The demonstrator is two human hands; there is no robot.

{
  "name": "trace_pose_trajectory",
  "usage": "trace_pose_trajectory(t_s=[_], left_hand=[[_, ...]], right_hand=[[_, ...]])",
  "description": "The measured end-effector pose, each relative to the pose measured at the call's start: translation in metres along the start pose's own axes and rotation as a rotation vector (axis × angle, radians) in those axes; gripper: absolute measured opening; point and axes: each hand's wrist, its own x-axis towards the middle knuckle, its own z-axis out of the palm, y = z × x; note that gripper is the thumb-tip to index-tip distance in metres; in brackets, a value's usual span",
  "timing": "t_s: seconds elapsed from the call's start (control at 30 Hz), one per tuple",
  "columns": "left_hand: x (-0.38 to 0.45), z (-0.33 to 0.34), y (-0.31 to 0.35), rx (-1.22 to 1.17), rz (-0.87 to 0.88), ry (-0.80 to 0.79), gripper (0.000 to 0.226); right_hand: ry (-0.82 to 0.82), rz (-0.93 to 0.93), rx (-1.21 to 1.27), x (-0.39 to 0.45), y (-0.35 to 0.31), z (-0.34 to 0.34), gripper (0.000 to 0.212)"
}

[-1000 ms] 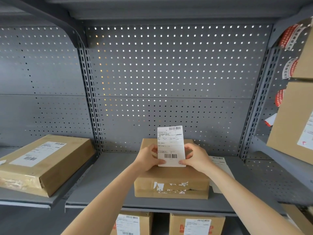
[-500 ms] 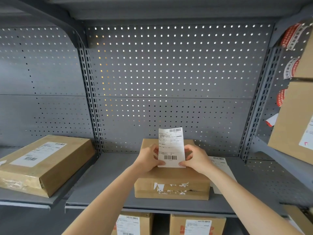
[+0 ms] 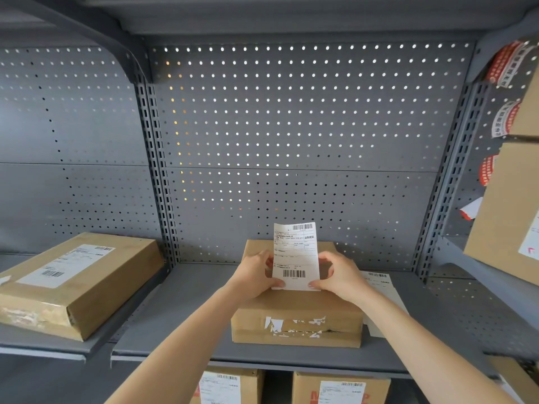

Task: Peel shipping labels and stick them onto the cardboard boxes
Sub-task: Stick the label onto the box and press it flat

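Observation:
A white shipping label (image 3: pixel 295 255) with barcodes stands upright above a brown cardboard box (image 3: pixel 297 319) on the middle grey shelf. My left hand (image 3: pixel 256 275) pinches the label's lower left edge and my right hand (image 3: pixel 339 275) pinches its lower right edge. The label's bottom edge touches the box top; its upper part is free in the air. Torn white label scraps mark the box's front face.
A sheet of labels (image 3: pixel 382 290) lies on the shelf (image 3: pixel 180 325) right of the box. A labelled box (image 3: pixel 75 281) sits on the left shelf, more labelled boxes (image 3: pixel 341 389) below and a box (image 3: pixel 510 211) at the right. Perforated back panel behind.
The label has come down slightly toward the box top, with both hands still holding its lower corners. The boxes have not moved.

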Motion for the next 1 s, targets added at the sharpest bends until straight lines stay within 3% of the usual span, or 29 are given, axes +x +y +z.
trace_pose_trajectory(t_s=[0.27,0.67,1.0], left_hand=[[0.003,-0.002,-0.011,0.156,0.049,-0.007,0.07],[0.009,-0.004,-0.017,0.054,0.073,-0.07,0.065],[0.014,-0.005,-0.018,0.013,0.052,-0.171,0.077]], right_hand=[[-0.007,-0.027,0.001,0.003,0.005,-0.001,0.069],[-0.009,-0.003,0.102,0.012,0.008,-0.002,0.062],[-0.013,0.013,0.101,0.019,0.008,0.001,0.06]])
